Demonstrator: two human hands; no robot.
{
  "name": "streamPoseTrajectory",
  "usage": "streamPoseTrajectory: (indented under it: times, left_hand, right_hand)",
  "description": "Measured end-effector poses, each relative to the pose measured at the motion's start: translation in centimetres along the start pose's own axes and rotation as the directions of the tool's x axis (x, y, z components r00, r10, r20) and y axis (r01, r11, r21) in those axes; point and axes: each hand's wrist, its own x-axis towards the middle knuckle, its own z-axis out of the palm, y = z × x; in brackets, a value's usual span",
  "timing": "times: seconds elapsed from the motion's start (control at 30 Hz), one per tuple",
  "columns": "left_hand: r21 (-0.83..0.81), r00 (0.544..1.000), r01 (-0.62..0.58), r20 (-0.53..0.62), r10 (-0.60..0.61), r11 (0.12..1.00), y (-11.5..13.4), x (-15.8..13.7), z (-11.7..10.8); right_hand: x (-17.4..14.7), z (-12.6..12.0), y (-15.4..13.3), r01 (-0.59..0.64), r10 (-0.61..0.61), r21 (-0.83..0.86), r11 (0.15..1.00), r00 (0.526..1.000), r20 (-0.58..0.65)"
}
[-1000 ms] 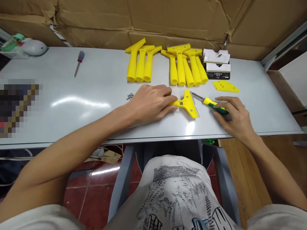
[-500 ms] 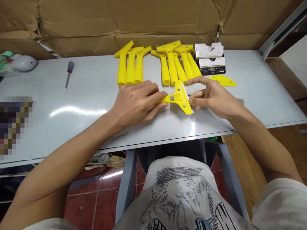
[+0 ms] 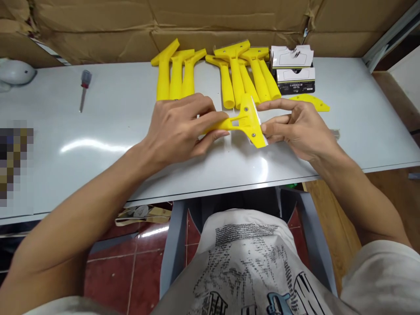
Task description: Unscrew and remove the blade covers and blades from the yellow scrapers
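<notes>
My left hand (image 3: 187,127) is closed round the handle of a yellow scraper (image 3: 246,122), which is held sideways over the white table with its head to the right. Two screws show on the head, and a thin pale blade (image 3: 255,108) lines its right edge. At that edge is my right hand (image 3: 295,127), its thumb and fingers closed about the blade's middle and lower part. The index finger stretches to the blade's upper end. Behind the hands, several yellow scrapers and handles (image 3: 234,72) lie side by side. Beyond my right hand rests a flat yellow plate (image 3: 311,101).
Black-and-white blade packs (image 3: 293,76) stand at the back right. A screwdriver (image 3: 85,85) lies on the table (image 3: 108,118) to the left, with a grey rounded object (image 3: 16,72) beyond it. Small grey pieces (image 3: 335,133) sit beside my right wrist. Cardboard (image 3: 210,22) lines the back.
The camera view has shifted slightly, so the table items appear higher. Both hands keep their places on the scraper, whose head is turned very slightly.
</notes>
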Motion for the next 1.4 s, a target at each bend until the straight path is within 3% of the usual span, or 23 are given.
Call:
streamPoseTrajectory:
  times: [0.1, 0.27, 0.5, 0.67, 0.73, 0.8, 0.93, 1.07, 1.23, 1.3, 1.4]
  left_hand:
    - [0.107, 0.999, -0.007, 0.05, 0.001, 0.994, 0.1, 0.0, 0.0]
    - [0.074, 0.998, -0.017, -0.065, 0.022, 0.997, 0.2, 0.2, -0.4]
    - [0.012, 0.999, 0.036, 0.038, -0.036, 0.999, -0.6, -0.2, -0.4]
    - [-0.084, 0.981, 0.103, 0.173, -0.088, 0.991, -1.0, -0.4, 0.4]
    - [-0.161, 0.976, 0.147, 0.182, -0.117, 0.976, -1.1, -0.4, 0.6]
    - [-0.23, 0.97, 0.193, 0.19, -0.151, 0.954, -1.3, -0.4, 0.5]
    - [-0.194, 0.969, 0.182, 0.204, -0.142, 0.964, -1.3, -0.2, 0.1]
    - [-0.13, 0.972, 0.166, 0.189, -0.14, 0.978, -0.9, 0.1, 0.4]
    - [-0.109, 0.957, 0.191, 0.24, -0.161, 0.976, -0.5, 0.1, 1.3]
    - [-0.128, 0.948, 0.223, 0.259, -0.185, 0.966, -0.4, -0.1, 1.5]
    - [-0.154, 0.944, 0.263, 0.244, -0.222, 0.952, -0.3, -0.3, 1.5]
  right_hand:
    - [-0.5, 0.4, 0.3, 0.07, -0.072, -0.025, 0.997, 0.996, -0.055]
    - [-1.1, 0.3, 1.2, 0.215, -0.244, -0.173, 0.961, 0.955, -0.171]
    - [-0.8, -1.6, 1.5, 0.185, -0.237, -0.266, 0.946, 0.955, -0.178]
    - [-1.1, -2.3, 0.5, 0.116, -0.147, -0.343, 0.932, 0.987, -0.068]
    - [-1.4, -2.2, 0.7, 0.129, -0.169, -0.415, 0.901, 0.984, -0.061]
    - [-1.6, -1.9, 1.1, 0.178, -0.257, -0.55, 0.816, 0.964, -0.07]
    - [-1.9, -1.7, 2.2, 0.281, -0.478, -0.81, 0.515, 0.878, 0.0]
    - [-1.6, -1.7, 3.3, 0.329, -0.554, -0.897, 0.294, 0.824, 0.121]
    - [-1.0, -1.4, 3.7, 0.316, -0.655, -0.941, 0.123, 0.738, 0.162]
    - [-0.3, -1.1, 3.1, 0.408, -0.682, -0.909, 0.086, 0.689, 0.245]
    - [1.5, -0.8, 1.8, 0.645, -0.635, -0.764, 0.027, 0.601, 0.485]
